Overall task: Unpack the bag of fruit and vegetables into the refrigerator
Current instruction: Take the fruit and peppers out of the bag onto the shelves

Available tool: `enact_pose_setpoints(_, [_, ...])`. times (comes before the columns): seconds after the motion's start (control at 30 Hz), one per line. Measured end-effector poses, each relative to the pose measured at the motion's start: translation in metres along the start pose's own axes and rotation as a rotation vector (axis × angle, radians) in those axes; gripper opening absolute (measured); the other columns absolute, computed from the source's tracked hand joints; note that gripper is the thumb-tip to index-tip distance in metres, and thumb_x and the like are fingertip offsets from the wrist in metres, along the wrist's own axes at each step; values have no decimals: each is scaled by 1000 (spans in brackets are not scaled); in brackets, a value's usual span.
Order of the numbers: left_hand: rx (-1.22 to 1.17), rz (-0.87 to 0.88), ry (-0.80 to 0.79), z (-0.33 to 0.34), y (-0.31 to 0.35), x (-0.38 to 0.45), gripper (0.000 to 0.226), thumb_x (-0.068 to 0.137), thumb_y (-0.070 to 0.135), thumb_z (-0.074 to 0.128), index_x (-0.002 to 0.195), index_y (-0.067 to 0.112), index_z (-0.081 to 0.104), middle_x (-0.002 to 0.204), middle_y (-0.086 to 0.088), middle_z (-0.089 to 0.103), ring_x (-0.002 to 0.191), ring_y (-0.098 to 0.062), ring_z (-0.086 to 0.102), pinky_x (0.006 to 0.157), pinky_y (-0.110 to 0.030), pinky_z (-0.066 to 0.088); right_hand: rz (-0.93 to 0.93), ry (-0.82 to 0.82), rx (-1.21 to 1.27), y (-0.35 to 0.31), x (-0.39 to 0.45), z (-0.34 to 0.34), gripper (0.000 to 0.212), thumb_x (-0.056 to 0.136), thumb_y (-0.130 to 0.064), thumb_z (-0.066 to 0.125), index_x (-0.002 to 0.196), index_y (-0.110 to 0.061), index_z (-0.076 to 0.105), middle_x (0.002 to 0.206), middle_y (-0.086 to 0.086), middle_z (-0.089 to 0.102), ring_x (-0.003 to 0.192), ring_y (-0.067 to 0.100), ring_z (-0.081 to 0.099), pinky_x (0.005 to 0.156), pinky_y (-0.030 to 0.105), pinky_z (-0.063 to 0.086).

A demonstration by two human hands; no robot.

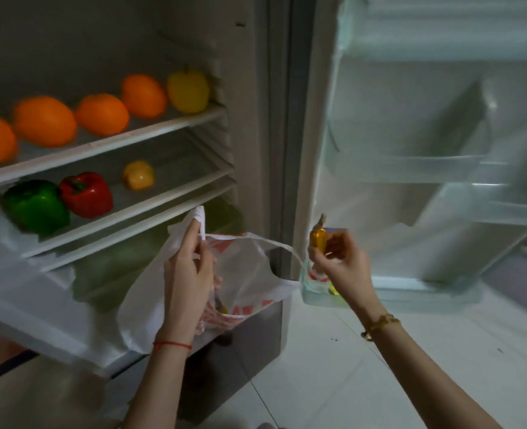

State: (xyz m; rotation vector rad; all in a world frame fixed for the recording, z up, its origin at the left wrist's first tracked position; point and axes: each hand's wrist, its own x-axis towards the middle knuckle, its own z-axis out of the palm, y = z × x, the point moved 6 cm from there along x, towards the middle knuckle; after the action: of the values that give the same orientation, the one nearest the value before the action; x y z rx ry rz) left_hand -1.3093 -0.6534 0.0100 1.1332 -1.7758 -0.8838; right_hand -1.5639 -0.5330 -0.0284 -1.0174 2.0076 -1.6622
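Note:
A white plastic bag (249, 274) with red print hangs open in front of the open refrigerator. My left hand (189, 267) grips one bag handle and holds it up. My right hand (339, 258) pinches a small golden-yellow item (317, 239) with a brown tip, just right of the bag, over the door's lowest bin (314, 292). The other handle trails toward that hand. Several oranges (102, 114) and a yellow pepper (188, 91) lie on the upper shelf. A green pepper (36, 205), a red pepper (87, 195) and a small yellow fruit (139, 174) sit on the shelf below.
The refrigerator door (410, 125) stands open on the right with clear bins. The lowest bin holds some small packets. A crisper drawer (116, 267) with green contents lies under the shelves. A white tiled floor (379, 382) spreads below.

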Motion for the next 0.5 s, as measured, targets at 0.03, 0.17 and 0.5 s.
enact_pose_setpoints(0.03, [3,4,-1,2,1,0,53,100,13,48,149,32,39,74,-4,66,56,-17,66,50,-12,50,8,64,-14,4,2,-17,23,77,-20,78,91,-14,61,79,3,68,67,14,65,62,27,54])
enact_pose_setpoints(0.17, [24,9,8,4,3,-1,51,101,14,47,149,28,39,89,-10,70,61,-13,67,51,-8,49,129,197,-128,36,10,-60,24,77,-23,76,87,-14,56,72,6,69,60,20,69,60,32,55])
enact_pose_setpoints(0.5, [54,14,51,-3,6,-8,52,101,12,47,150,26,36,101,-3,67,71,2,69,55,-7,50,483,-150,-549,139,40,-38,29,77,-26,77,60,-8,63,50,1,59,44,9,53,42,16,41])
